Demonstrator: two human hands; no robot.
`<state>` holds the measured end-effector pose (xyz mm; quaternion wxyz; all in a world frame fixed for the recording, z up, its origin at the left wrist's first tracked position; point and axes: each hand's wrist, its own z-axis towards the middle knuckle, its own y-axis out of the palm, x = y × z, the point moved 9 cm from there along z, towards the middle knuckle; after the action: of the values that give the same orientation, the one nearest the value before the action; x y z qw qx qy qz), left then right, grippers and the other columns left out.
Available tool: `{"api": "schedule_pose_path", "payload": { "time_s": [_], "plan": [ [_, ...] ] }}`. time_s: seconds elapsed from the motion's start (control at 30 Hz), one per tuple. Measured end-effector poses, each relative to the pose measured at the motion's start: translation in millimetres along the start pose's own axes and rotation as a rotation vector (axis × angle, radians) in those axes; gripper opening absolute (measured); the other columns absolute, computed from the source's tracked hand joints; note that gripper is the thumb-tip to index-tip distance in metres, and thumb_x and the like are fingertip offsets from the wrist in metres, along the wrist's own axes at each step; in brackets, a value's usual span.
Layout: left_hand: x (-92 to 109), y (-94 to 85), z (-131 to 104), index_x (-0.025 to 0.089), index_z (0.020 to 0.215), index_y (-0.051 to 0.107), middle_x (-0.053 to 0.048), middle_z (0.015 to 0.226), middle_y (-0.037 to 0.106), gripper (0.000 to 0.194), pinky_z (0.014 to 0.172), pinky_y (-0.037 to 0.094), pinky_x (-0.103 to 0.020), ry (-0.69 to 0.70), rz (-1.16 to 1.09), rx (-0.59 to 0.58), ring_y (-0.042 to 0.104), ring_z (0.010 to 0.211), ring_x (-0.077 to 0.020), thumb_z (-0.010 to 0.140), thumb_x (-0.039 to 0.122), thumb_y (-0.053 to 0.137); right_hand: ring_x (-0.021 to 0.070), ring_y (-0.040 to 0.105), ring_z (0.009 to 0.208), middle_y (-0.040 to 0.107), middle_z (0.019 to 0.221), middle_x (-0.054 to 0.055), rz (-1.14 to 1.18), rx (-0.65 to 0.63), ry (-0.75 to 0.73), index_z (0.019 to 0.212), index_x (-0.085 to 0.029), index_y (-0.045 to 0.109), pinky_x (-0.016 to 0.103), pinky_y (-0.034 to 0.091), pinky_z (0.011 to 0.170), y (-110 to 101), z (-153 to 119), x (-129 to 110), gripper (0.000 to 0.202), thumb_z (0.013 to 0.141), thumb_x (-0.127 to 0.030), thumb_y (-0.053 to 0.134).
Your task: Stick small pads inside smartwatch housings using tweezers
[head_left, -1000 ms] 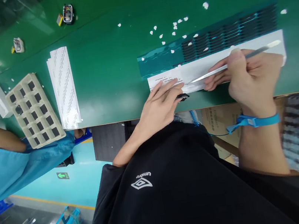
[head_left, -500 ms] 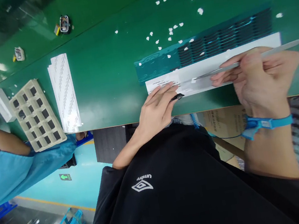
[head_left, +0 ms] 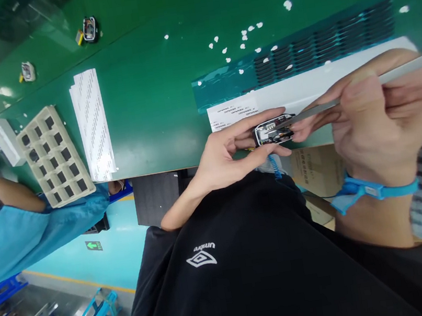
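Observation:
My left hand (head_left: 229, 150) grips a small electronic device (head_left: 275, 130) with an open case, its black and white insides facing up. Metal tweezers (head_left: 318, 108) are pinched in my right hand (head_left: 370, 108), their tip over the device's inside. The fingertips of my right hand are close to the device's right end; whether they touch it I cannot tell. Behind both hands lies a white backing strip (head_left: 284, 91) with printed lines at its left end. A blue-green sheet with rows of dark strips (head_left: 302, 54) lies just beyond it.
White dots (head_left: 244, 38) are scattered on the green table (head_left: 140, 110). To the left are stacked printed strips (head_left: 93, 122) and a beige compartment tray (head_left: 90, 186). Two more open devices (head_left: 89, 29) sit farther back. A co-worker's arm (head_left: 13, 187) rests at the far left.
My left hand has lifted off the printed strip and turned, now holding the device up. The tweezers have moved from the strip, where a small white piece was at their tip, to the device.

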<state>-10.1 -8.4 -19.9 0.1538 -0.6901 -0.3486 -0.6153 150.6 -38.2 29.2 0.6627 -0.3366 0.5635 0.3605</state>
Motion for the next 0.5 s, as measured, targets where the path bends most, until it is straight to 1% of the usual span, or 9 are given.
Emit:
{"api": "schedule_pose_path", "payload": {
  "time_s": [0.07, 0.13, 0.23, 0.33, 0.43, 0.5],
  "plan": [
    [3.4, 1.1, -1.8, 0.025, 0.147, 0.067, -0.005, 0.116, 0.085, 0.041, 0.103, 0.072, -0.038, 0.027, 0.013, -0.002, 0.087, 0.104, -0.0227, 0.107, 0.03, 0.071, 0.0206, 0.073, 0.062, 0.067, 0.065, 0.003, -0.001, 0.002, 0.004, 0.08, -0.022, 0.072, 0.035, 0.058, 0.051, -1.5, 0.1, 0.0, 0.043, 0.096, -0.061, 0.08],
    [6.4, 1.7, -2.5, 0.025, 0.147, 0.067, -0.005, 0.117, 0.086, 0.04, 0.101, 0.072, -0.038, 0.045, 0.045, 0.001, 0.087, 0.103, -0.0229, 0.108, 0.03, 0.07, 0.0209, 0.073, 0.063, 0.066, 0.065, 0.003, 0.001, -0.001, 0.004, 0.079, -0.022, 0.072, 0.036, 0.058, 0.053, -1.6, 0.0, -1.1, 0.042, 0.095, -0.06, 0.081],
    [6.8, 1.9, -1.8, 0.025, 0.148, 0.066, -0.004, 0.118, 0.086, 0.041, 0.101, 0.072, -0.038, 0.024, 0.078, 0.0, 0.087, 0.102, -0.0223, 0.107, 0.028, 0.069, 0.0213, 0.074, 0.066, 0.068, 0.067, 0.003, -0.006, -0.006, -0.002, 0.079, -0.022, 0.071, 0.037, 0.058, 0.055, -0.9, -0.8, -2.9, 0.042, 0.097, -0.059, 0.079],
    [6.9, 1.3, -0.6, 0.024, 0.145, 0.067, -0.004, 0.118, 0.085, 0.039, 0.1, 0.072, -0.036, 0.021, 0.044, -0.003, 0.087, 0.102, -0.0221, 0.106, 0.025, 0.071, 0.0214, 0.075, 0.068, 0.069, 0.069, 0.003, -0.028, -0.018, 0.017, 0.081, -0.022, 0.071, 0.037, 0.058, 0.056, -0.4, -1.7, -1.0, 0.041, 0.099, -0.057, 0.077],
    [7.4, -0.1, 0.6, 0.023, 0.141, 0.07, -0.005, 0.116, 0.085, 0.034, 0.093, 0.072, -0.035, 0.052, 0.013, 0.016, 0.088, 0.1, -0.0229, 0.108, 0.028, 0.067, 0.0213, 0.075, 0.068, 0.069, 0.07, 0.003, -0.041, -0.028, 0.039, 0.082, -0.023, 0.071, 0.038, 0.059, 0.056, -1.1, -2.1, 0.9, 0.039, 0.1, -0.057, 0.077],
    [4.5, -0.5, 1.5, 0.022, 0.139, 0.072, -0.005, 0.113, 0.084, 0.031, 0.089, 0.071, -0.034, 0.048, 0.021, 0.04, 0.088, 0.097, -0.0228, 0.11, 0.029, 0.062, 0.0213, 0.074, 0.067, 0.07, 0.071, 0.003, -0.04, -0.042, 0.044, 0.083, -0.024, 0.071, 0.038, 0.059, 0.055, -0.4, -2.0, 0.1, 0.038, 0.1, -0.057, 0.076]
  ]
}}
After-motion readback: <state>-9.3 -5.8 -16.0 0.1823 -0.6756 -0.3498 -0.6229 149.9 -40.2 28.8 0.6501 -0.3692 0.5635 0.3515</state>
